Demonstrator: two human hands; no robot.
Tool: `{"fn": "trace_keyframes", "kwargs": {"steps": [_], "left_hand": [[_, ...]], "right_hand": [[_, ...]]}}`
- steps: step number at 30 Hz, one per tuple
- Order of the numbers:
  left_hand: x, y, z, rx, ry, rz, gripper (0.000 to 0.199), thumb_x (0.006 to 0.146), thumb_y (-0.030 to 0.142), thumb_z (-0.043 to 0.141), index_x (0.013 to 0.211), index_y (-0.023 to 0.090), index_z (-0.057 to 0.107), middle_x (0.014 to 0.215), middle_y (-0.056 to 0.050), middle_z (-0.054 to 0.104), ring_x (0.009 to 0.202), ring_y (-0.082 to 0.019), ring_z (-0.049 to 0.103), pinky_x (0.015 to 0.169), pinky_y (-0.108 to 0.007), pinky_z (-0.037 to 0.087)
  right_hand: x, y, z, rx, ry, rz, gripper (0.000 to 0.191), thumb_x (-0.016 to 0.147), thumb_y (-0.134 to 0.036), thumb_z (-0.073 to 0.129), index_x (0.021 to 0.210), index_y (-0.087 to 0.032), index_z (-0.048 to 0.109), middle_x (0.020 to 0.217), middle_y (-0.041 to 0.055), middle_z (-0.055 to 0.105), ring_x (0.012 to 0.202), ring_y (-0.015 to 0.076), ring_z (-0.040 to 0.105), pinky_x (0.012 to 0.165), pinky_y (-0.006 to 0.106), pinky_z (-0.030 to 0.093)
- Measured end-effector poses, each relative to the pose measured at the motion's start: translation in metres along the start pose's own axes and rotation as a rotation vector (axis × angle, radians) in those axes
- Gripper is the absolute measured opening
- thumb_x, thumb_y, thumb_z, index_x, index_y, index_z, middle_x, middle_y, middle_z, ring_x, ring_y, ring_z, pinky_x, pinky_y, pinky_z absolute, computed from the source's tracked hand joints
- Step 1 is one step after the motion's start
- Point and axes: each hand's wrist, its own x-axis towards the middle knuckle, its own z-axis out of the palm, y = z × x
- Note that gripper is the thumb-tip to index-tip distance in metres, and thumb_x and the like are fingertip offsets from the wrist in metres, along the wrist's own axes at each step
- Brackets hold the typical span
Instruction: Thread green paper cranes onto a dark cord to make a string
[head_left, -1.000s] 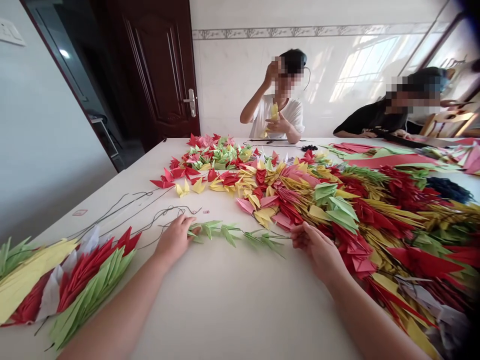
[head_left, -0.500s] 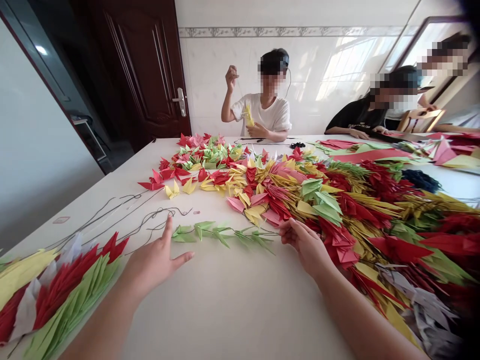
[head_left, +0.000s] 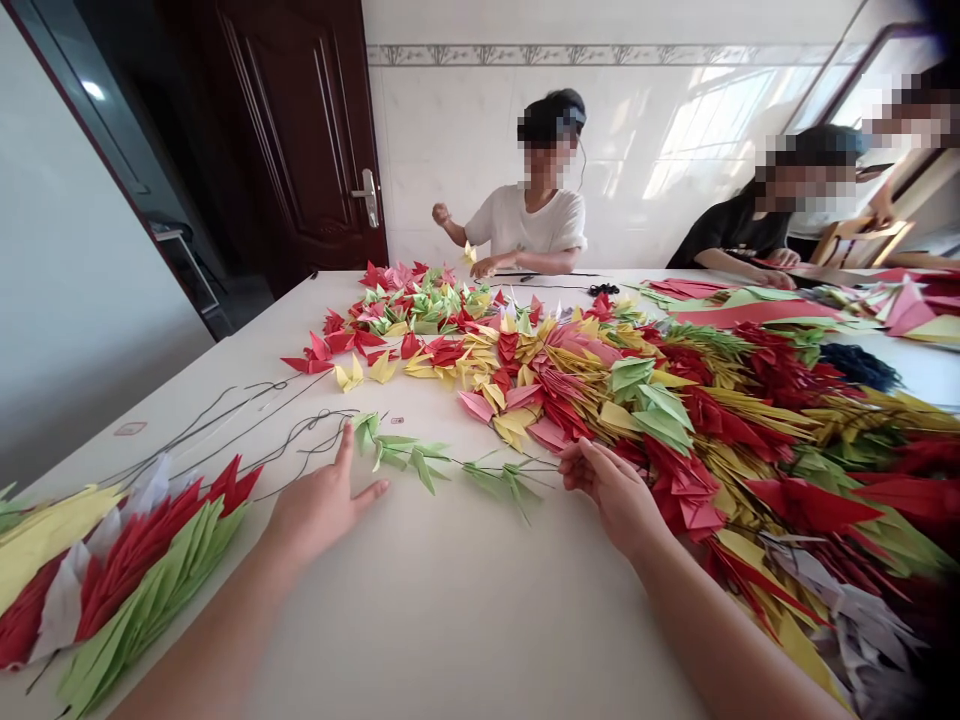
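Observation:
A string of green folded paper pieces [head_left: 424, 458] lies across the white table [head_left: 420, 600] between my hands. My left hand [head_left: 319, 505] is at its left end, index finger and thumb spread apart, palm down. At the string's right end my right hand [head_left: 600, 482] has its fingers pinched on the dark cord. Gaps show between some green pieces along the cord. Beyond my right hand lies a large heap of red, yellow, green and pink folded paper [head_left: 555, 385].
Stacked red, white, yellow and green paper strands [head_left: 142, 560] lie at the left, with loose dark cords [head_left: 225, 415] behind them. Across the table sits a person in white [head_left: 536, 225]. Another in black [head_left: 739, 230] leans over paper sheets [head_left: 757, 305].
The left part of the green string has moved up and its pieces are more spread out. The person across has lowered the raised hand. The view has shifted slightly.

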Motion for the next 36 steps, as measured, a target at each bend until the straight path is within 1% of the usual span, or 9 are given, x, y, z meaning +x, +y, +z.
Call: {"fn": "trace_keyframes", "kwargs": {"steps": [4,9,12,17,19,24,28,34,36], "left_hand": [[-0.007,0.014,0.003,-0.019,0.073,0.065,0.082,0.078,0.060,0.025,0.137,0.010,-0.003,0.051,0.000,0.054,0.046,-0.020,0.054,0.039,-0.023,0.025],[-0.004,0.022,0.014,-0.044,-0.006,0.132,0.078,0.077,0.061,0.028,0.138,0.018,0.007,0.056,0.000,0.054,0.050,-0.019,0.054,0.041,-0.023,0.026],[-0.001,0.021,0.015,-0.049,-0.005,0.142,0.074,0.077,0.061,0.027,0.137,0.022,0.009,0.057,0.000,0.054,0.051,-0.018,0.054,0.041,-0.023,0.026],[-0.017,0.033,0.004,-0.064,0.119,0.148,0.079,0.079,0.060,0.027,0.137,0.013,0.002,0.048,0.004,0.046,0.044,-0.016,0.049,0.039,-0.021,0.023],[-0.025,0.041,0.003,-0.111,0.164,0.207,0.079,0.080,0.059,0.025,0.137,0.012,-0.002,0.047,0.005,0.046,0.043,-0.014,0.049,0.040,-0.021,0.024],[-0.025,0.054,0.017,-0.037,-0.027,0.314,0.076,0.078,0.061,0.027,0.138,0.019,0.004,0.048,0.003,0.050,0.045,-0.017,0.052,0.039,-0.022,0.023],[-0.021,0.061,0.027,-0.041,0.026,0.342,0.077,0.078,0.060,0.027,0.138,0.017,0.003,0.051,0.001,0.055,0.046,-0.019,0.053,0.040,-0.023,0.026],[-0.028,0.090,0.043,-0.046,0.169,0.667,0.070,0.083,0.048,0.026,0.137,0.009,0.004,0.061,-0.004,0.061,0.052,-0.019,0.055,0.050,-0.029,0.037],[-0.027,0.096,0.047,-0.030,0.175,0.691,0.067,0.084,0.044,0.025,0.137,0.007,0.008,0.063,-0.005,0.061,0.053,-0.020,0.056,0.051,-0.030,0.038]], "right_hand": [[0.000,-0.002,-0.001,0.013,0.000,-0.018,0.037,0.061,-0.053,0.060,0.063,-0.016,0.059,0.058,0.0016,0.055,0.050,0.0098,0.047,0.050,0.025,0.038],[0.000,-0.003,-0.002,0.025,0.018,-0.018,0.038,0.061,-0.054,0.060,0.063,-0.016,0.060,0.057,0.0011,0.054,0.049,0.0095,0.047,0.051,0.024,0.038],[0.001,-0.003,-0.003,0.045,0.041,-0.013,0.038,0.059,-0.054,0.061,0.063,-0.016,0.060,0.058,0.0009,0.055,0.049,0.0093,0.047,0.050,0.024,0.038],[0.001,-0.002,-0.003,0.048,0.041,-0.007,0.037,0.059,-0.053,0.061,0.062,-0.016,0.059,0.058,0.0009,0.055,0.049,0.0094,0.047,0.051,0.025,0.038],[0.001,-0.002,-0.002,0.038,0.028,-0.007,0.038,0.060,-0.054,0.060,0.062,-0.016,0.059,0.057,0.0008,0.055,0.049,0.0094,0.047,0.051,0.025,0.038],[0.001,0.000,0.000,0.022,0.025,-0.012,0.038,0.060,-0.054,0.060,0.062,-0.016,0.059,0.056,0.0006,0.054,0.049,0.0095,0.047,0.050,0.025,0.038],[0.001,0.000,-0.001,0.024,0.020,-0.005,0.038,0.060,-0.054,0.061,0.062,-0.016,0.059,0.056,0.0005,0.054,0.049,0.0092,0.047,0.050,0.025,0.037],[0.002,0.000,-0.001,0.050,0.007,-0.001,0.036,0.060,-0.053,0.061,0.061,-0.016,0.059,0.055,0.0001,0.055,0.047,0.0089,0.046,0.050,0.024,0.037],[0.002,0.000,0.000,0.069,0.003,0.002,0.036,0.060,-0.052,0.061,0.061,-0.016,0.059,0.055,0.0001,0.055,0.047,0.0087,0.046,0.049,0.024,0.037]]}}
